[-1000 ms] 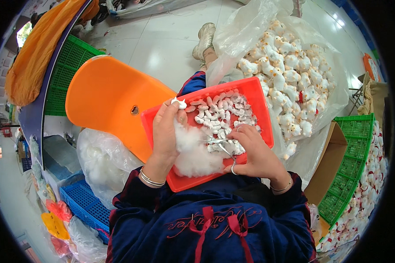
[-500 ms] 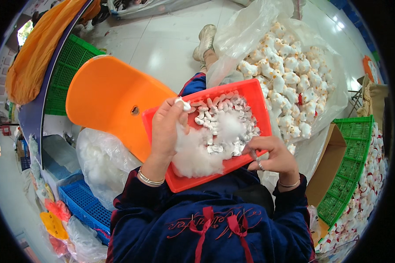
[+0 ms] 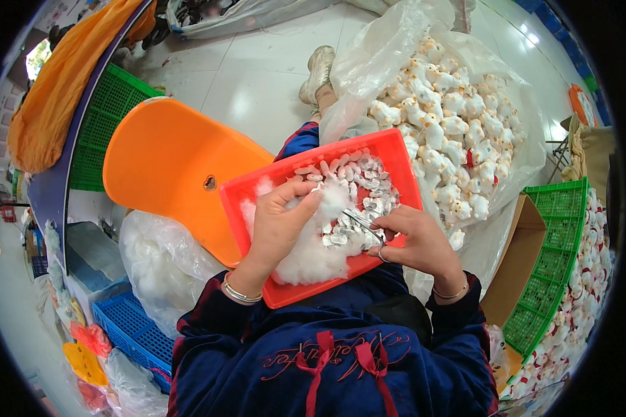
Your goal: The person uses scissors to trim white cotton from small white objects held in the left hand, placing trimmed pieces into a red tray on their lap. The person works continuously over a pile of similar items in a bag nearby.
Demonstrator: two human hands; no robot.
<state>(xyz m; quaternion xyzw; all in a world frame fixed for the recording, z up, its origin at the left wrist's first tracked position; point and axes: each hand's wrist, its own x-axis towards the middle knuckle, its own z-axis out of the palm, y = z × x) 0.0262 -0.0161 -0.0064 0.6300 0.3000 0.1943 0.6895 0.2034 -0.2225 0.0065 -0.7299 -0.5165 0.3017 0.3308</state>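
Observation:
A red plastic tray (image 3: 285,300) rests on my lap, holding white fluffy stuffing (image 3: 313,260) and several small white, rounded pieces (image 3: 375,167). Over its middle, my left hand (image 3: 282,219) pinches a small white piece (image 3: 318,187) between thumb and forefinger; the fingers partly hide it. A tuft of stuffing (image 3: 335,199) lies against those fingertips. My right hand (image 3: 417,243) grips a slim metal tool with finger loops (image 3: 363,224), its tip pointing toward the tuft. Whether the tool is scissors or forceps, I cannot tell.
An orange plastic chair (image 3: 167,160) stands at left, beside a clear bag of stuffing (image 3: 161,260) and a blue basket (image 3: 135,326). At far right, a large clear bag (image 3: 528,149) holds white plush toys (image 3: 452,132). Nearer are a cardboard box (image 3: 518,257) and green crate (image 3: 556,254).
My left hand has moved right and down over the tray with the small white piece. The right hand has shifted slightly left, and its metal tool now extends toward the left fingertips.

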